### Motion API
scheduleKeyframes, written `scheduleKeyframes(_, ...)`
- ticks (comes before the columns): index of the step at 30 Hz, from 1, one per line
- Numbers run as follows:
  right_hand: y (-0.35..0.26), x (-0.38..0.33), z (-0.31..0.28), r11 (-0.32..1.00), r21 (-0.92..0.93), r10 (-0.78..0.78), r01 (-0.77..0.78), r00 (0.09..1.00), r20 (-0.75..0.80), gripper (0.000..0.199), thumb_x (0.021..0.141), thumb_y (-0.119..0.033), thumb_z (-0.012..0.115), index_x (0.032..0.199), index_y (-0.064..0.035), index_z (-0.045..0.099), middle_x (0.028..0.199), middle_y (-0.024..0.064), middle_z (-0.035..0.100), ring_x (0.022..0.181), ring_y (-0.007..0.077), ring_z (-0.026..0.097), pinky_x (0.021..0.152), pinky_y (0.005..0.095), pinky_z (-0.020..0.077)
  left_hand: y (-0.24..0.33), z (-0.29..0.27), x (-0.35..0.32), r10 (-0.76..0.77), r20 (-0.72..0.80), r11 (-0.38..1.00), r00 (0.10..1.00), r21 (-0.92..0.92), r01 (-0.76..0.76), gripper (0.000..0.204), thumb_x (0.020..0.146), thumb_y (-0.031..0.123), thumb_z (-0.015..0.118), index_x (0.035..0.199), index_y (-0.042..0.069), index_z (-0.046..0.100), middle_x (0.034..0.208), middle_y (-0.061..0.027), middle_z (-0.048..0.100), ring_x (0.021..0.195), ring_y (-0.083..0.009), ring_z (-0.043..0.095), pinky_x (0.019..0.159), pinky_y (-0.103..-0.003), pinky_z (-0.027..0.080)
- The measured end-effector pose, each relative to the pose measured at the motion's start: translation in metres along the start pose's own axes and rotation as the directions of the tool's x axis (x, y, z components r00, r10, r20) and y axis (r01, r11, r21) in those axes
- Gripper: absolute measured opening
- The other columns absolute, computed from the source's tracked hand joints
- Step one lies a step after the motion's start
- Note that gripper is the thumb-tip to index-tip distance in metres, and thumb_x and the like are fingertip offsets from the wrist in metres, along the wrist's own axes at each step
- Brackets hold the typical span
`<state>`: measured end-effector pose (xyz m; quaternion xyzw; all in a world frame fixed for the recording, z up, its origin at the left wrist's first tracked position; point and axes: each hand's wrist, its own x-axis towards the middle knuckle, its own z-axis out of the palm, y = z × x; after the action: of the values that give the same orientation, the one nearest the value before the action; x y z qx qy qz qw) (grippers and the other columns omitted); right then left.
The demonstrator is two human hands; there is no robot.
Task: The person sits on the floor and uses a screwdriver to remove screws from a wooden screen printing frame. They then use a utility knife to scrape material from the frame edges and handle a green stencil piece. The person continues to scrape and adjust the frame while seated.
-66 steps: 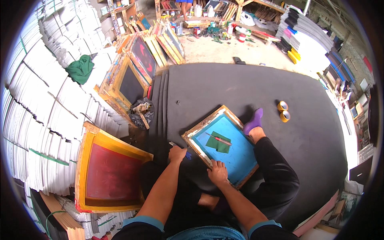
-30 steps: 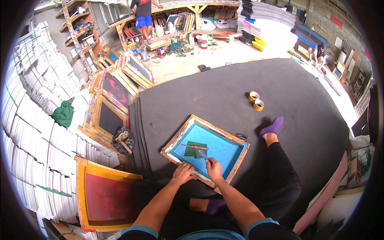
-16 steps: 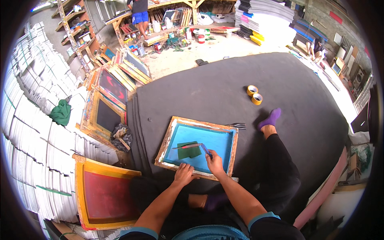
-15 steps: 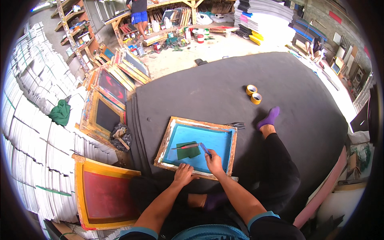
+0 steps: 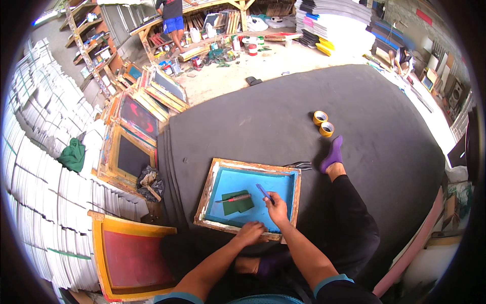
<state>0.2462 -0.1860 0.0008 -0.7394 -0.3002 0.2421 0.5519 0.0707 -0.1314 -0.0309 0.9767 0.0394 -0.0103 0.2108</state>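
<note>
A screen-printing frame with a worn wooden rim and blue mesh lies tilted before me on the dark sheet. My left hand grips its near rim, fingers curled over the wood. Above the right part of the mesh, my right hand is closed on a slim blue box cutter, its tip pointing up and left. A dark green patch rests on the mesh, apart from both hands. Across that patch lies a thin pointed tool with a red and grey body.
Large black sheets are stacked under the frame. Two yellow tape rolls sit beyond my purple-socked foot. A yellow frame with red mesh leans at my left, near white stacks. Two people are farther back.
My left hand has slid right along the near rim. My right hand has shifted slightly right with the box cutter, away from the green patch. The view has moved a little.
</note>
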Motion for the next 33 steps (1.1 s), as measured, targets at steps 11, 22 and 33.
scheduleKeyframes(11,0.017,0.059,-0.028,0.926,-0.361,0.063,-0.109,0.988,-0.138,0.029,0.095,-0.03,0.071,0.112,-0.0069,0.075,0.097,0.02,0.076,0.093,0.0401,0.073,0.082,0.0489,0.056,0.013,-0.001,0.009,-0.053,-0.067,0.997,0.996,-0.056,0.049,0.043,0.074,0.047,0.085,0.098,0.012,0.075,0.101,-0.0044,0.065,0.102,-0.0281,0.064,0.085,-0.046,0.053)
scheduleKeyframes(22,0.035,0.102,-0.017,0.823,-0.563,-0.141,0.073,0.987,-0.078,0.023,0.093,-0.024,0.073,0.112,-0.0117,0.076,0.111,0.0133,0.07,0.106,0.0365,0.06,0.094,0.0476,0.051,0.026,0.017,0.034,-0.068,-0.202,0.995,0.977,-0.091,0.05,0.039,0.077,0.041,0.084,0.104,0.014,0.077,0.099,-0.0039,0.065,0.099,-0.0281,0.063,0.081,-0.046,0.05)
scheduleKeyframes(33,0.057,0.221,-0.173,0.515,-0.78,-0.143,0.357,0.932,0.333,0.062,0.087,-0.007,0.065,0.147,-0.0216,0.057,0.149,0.0117,0.056,0.139,0.036,0.05,0.111,0.0523,0.0462,0.029,0.008,0.035,-0.007,-0.258,0.994,0.966,-0.108,-0.022,0.042,0.074,0.042,0.09,0.102,0.015,0.074,0.087,-0.0005,0.064,0.086,-0.0252,0.064,0.077,-0.042,0.05)
